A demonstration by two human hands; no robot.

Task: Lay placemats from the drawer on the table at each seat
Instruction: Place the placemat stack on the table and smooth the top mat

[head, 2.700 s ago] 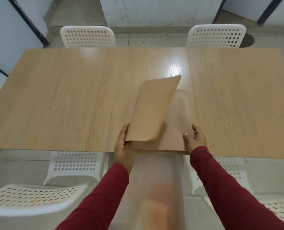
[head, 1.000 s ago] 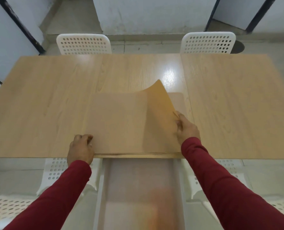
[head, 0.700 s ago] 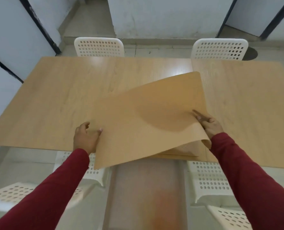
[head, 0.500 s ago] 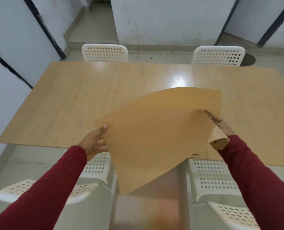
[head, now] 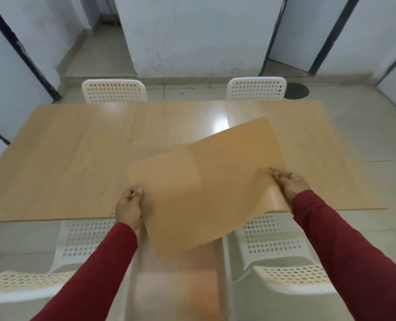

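Observation:
I hold a tan wood-grain placemat (head: 206, 181) lifted and tilted over the near edge of the wooden table (head: 76, 158). My left hand (head: 129, 207) pinches its left edge with the thumb on top. My right hand (head: 289, 184) grips its right edge, where the mat curls under. The mat's near corner hangs past the table edge over the open drawer (head: 176, 274), which looks blurred. A paler mat-shaped patch lies on the far right of the table (head: 308, 135); whether it is a laid placemat I cannot tell.
Two white perforated chairs stand at the far side, one left (head: 113, 90) and one right (head: 256, 88). Two more chairs stand on my side, left (head: 85, 235) and right (head: 273, 237), flanking the drawer. Grey walls and dark posts ring the room.
The top placemat came up off the stack by the table's near edge. Both hands now carry it in the air, and it has shifted to the right.

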